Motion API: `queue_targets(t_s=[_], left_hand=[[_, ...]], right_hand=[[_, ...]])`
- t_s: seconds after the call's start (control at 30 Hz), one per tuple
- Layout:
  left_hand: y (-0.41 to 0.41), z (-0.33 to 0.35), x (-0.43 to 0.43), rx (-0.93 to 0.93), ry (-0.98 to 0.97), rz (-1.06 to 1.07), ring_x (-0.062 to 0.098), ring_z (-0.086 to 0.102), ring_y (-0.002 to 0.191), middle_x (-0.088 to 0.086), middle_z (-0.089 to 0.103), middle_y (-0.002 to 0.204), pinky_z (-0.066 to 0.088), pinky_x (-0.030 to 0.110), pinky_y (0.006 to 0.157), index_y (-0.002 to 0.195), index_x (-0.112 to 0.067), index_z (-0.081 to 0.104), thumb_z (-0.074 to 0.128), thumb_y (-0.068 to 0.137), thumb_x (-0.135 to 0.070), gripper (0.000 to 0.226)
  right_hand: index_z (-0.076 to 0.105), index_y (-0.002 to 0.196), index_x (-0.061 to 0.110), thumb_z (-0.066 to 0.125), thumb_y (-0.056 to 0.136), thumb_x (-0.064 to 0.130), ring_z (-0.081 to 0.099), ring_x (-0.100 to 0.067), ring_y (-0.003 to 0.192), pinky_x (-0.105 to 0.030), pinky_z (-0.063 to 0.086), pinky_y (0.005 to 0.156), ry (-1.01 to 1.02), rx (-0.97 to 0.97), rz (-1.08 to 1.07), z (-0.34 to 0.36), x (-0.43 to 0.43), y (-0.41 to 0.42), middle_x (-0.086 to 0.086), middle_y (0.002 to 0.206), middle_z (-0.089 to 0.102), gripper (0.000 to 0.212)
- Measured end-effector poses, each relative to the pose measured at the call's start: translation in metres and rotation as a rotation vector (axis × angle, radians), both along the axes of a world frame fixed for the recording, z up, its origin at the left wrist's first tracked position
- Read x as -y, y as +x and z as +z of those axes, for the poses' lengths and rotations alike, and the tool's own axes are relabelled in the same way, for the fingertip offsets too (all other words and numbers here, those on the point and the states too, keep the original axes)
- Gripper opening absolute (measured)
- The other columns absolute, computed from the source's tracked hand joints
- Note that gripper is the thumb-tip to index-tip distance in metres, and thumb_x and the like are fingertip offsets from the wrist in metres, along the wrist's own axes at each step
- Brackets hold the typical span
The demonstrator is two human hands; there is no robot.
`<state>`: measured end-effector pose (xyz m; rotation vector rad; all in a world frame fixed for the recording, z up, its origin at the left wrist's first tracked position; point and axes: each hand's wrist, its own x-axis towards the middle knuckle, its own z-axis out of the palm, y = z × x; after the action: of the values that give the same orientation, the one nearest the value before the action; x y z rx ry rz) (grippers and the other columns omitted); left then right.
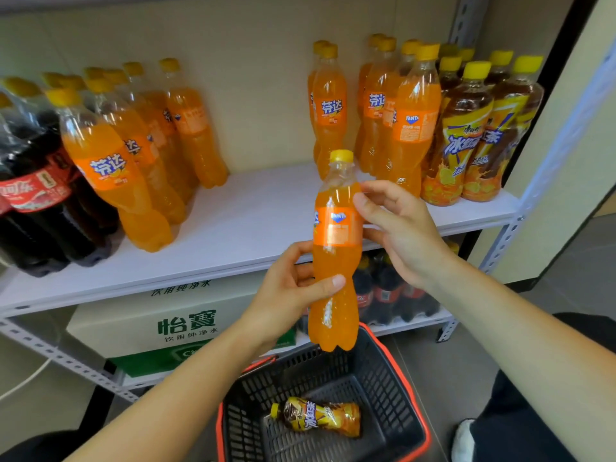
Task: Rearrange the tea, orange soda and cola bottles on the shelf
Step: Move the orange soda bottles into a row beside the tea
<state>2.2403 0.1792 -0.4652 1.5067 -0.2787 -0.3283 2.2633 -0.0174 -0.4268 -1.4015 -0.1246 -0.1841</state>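
Beige wall (260,78), grey floor (443,371)

clear plastic bottles of orange soda with yellow caps (413,128): six toward the right end of the white shelf board (250,211), at least five toward its left end, plus one orange soda bottle (336,255) held up before its front edge. brown iced tea bottles with yellow labels (466,145): six at the board's right edge, one in the black mesh basket (393,378). dark cola bottles with red labels (36,195) at the left edge: too overlapped to count.
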Motion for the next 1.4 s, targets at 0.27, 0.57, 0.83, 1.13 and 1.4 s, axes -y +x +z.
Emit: queue_targets(t_s=[0.27,0.57,0.83,1.13,1.4], left_hand=[[0.023,0.024,-0.013,-0.104,-0.198,0.110,0.024,0.075,0.096,0.012,0.076,0.115,0.060,0.032,0.070,0.133,-0.012,0.061,0.064,0.090,-0.038,0.050],[0.039,0.032,-0.011,-0.281,-0.373,0.136,0.025,0.076,0.093,0.015,0.077,0.109,0.063,0.036,0.074,0.120,-0.008,0.065,0.064,0.087,-0.044,0.049],[0.046,0.035,-0.013,-0.329,-0.485,0.117,0.030,0.074,0.105,0.018,0.074,0.117,0.063,0.040,0.083,0.127,-0.006,0.059,0.060,0.092,-0.044,0.052],[0.050,0.034,-0.016,-0.306,-0.458,0.110,0.031,0.074,0.105,0.016,0.075,0.115,0.063,0.040,0.080,0.126,-0.008,0.060,0.061,0.090,-0.046,0.052],[0.047,0.034,-0.019,-0.115,-0.283,0.247,0.026,0.073,0.103,0.015,0.072,0.123,0.061,0.042,0.084,0.141,-0.004,0.052,0.071,0.085,-0.033,0.066]], right_hand=[[0.072,0.111,0.020,0.071,0.092,0.007,0.073,-0.017,0.095,-0.031,0.058,0.087,-0.257,0.162,0.131,-0.008,-0.007,-0.008,0.001,0.108,0.075,0.023],[0.072,0.117,0.022,0.062,0.099,0.010,0.068,-0.023,0.111,-0.038,0.057,0.096,-0.273,0.264,0.145,-0.011,-0.019,-0.014,-0.008,0.122,0.072,0.023],[0.064,0.130,0.018,0.077,0.088,0.013,0.065,-0.020,0.116,-0.035,0.058,0.092,-0.304,0.340,0.102,-0.016,-0.025,-0.015,-0.009,0.131,0.062,0.045],[0.063,0.132,0.023,0.084,0.080,0.003,0.063,-0.019,0.114,-0.039,0.062,0.086,-0.373,0.331,0.116,-0.018,-0.022,-0.010,-0.001,0.128,0.059,0.059],[0.069,0.110,0.026,0.067,0.080,0.001,0.070,-0.018,0.107,-0.042,0.060,0.092,-0.364,0.171,0.197,-0.019,-0.013,-0.004,0.004,0.114,0.073,0.039]])
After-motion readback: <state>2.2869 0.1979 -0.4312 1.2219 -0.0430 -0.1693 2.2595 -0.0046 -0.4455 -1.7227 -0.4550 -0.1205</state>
